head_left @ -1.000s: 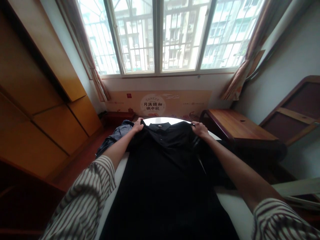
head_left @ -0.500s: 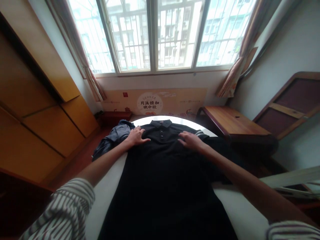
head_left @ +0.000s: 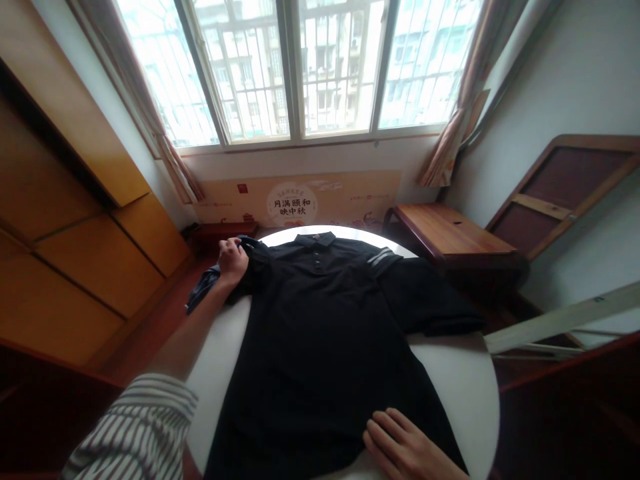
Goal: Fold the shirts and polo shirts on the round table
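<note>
A black polo shirt [head_left: 310,333] lies face up on a round white table [head_left: 460,380], collar toward the window. My left hand [head_left: 233,260] is closed on the shirt's sleeve at the left, lifting the fabric a little. Down at the near hem, my right hand [head_left: 400,440] has its fingers bent together over the cloth. Its thumb is hidden, and the hem rises toward it. The right sleeve shows pale stripes at its cuff. Beyond it spreads more black cloth [head_left: 430,297]. Partly behind my left hand is a bluish-grey garment [head_left: 203,288].
Wooden cabinets [head_left: 100,267] stand at the left. A small wooden table [head_left: 455,230] is at the back right, beside a leaning wooden frame [head_left: 565,200]. A pale bar [head_left: 565,317] is close to the table's right edge. Barred windows span the back.
My left hand moved outward from the shirt's shoulder and closed on the sleeve. My right hand came down from the chest to the near hem. The view shifted slightly.
</note>
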Demonstrator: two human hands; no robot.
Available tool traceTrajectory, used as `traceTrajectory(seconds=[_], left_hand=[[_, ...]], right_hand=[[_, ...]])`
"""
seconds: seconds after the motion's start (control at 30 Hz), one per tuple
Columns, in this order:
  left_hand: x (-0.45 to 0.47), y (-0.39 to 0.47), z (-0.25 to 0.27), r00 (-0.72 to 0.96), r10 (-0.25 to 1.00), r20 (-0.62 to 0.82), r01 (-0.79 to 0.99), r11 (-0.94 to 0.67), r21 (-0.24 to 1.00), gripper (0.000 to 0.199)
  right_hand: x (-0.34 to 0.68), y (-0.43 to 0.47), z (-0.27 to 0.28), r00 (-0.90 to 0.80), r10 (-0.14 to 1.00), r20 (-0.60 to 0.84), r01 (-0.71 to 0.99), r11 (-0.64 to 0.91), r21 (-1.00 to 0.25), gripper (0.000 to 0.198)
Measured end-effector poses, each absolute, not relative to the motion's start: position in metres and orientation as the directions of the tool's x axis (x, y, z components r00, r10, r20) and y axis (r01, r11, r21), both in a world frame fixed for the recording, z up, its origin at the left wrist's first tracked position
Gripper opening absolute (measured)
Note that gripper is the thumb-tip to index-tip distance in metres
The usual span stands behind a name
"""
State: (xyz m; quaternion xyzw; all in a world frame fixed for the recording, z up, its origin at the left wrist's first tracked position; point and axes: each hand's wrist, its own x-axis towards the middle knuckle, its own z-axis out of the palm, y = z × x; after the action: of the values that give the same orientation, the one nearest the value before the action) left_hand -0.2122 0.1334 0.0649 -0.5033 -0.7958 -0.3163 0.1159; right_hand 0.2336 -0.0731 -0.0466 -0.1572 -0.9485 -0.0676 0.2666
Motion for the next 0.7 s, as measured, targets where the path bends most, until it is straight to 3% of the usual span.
traceTrajectory(seconds=[0.1, 0.2, 0.3, 0.37, 0.5, 0.6, 0.7], left_hand=[[-0.174, 0.094, 0.057, -0.159, 0.823, 0.545, 0.95, -0.022, 0.311, 0.027], [-0.133, 0.044, 0.027, 0.194, 0.901, 0.388, 0.905, -0.317, 0.284, 0.029], [-0.118, 0.002, -0.007, 0.327, 0.92, 0.217, 0.891, -0.377, 0.253, 0.044], [-0.124, -0.015, -0.024, 0.31, 0.944, 0.116, 0.915, -0.329, 0.233, 0.056], [-0.142, -0.026, -0.037, 0.286, 0.956, 0.064, 0.932, -0.293, 0.211, 0.06], [-0.144, -0.026, -0.038, 0.28, 0.955, 0.099, 0.934, -0.295, 0.203, 0.059], [-0.14, -0.027, -0.037, 0.262, 0.958, 0.113, 0.94, -0.28, 0.197, 0.058]], right_hand=[[0.237, -0.078, -0.05, -0.775, 0.268, 0.573, 0.338, 0.941, 0.018, 0.035], [0.237, -0.084, -0.045, -0.778, 0.259, 0.573, 0.326, 0.945, 0.016, 0.036], [0.238, -0.087, -0.034, -0.837, 0.23, 0.496, 0.275, 0.961, 0.019, 0.026], [0.241, -0.082, -0.021, -0.88, 0.263, 0.396, 0.252, 0.964, -0.081, 0.019], [0.251, -0.016, 0.014, -0.814, 0.533, 0.232, 0.398, 0.802, -0.446, 0.017], [0.254, 0.083, 0.038, -0.586, 0.741, 0.328, 0.573, 0.666, -0.478, 0.017], [0.249, 0.181, 0.054, -0.208, 0.967, 0.144, 0.874, 0.25, -0.417, 0.027]])
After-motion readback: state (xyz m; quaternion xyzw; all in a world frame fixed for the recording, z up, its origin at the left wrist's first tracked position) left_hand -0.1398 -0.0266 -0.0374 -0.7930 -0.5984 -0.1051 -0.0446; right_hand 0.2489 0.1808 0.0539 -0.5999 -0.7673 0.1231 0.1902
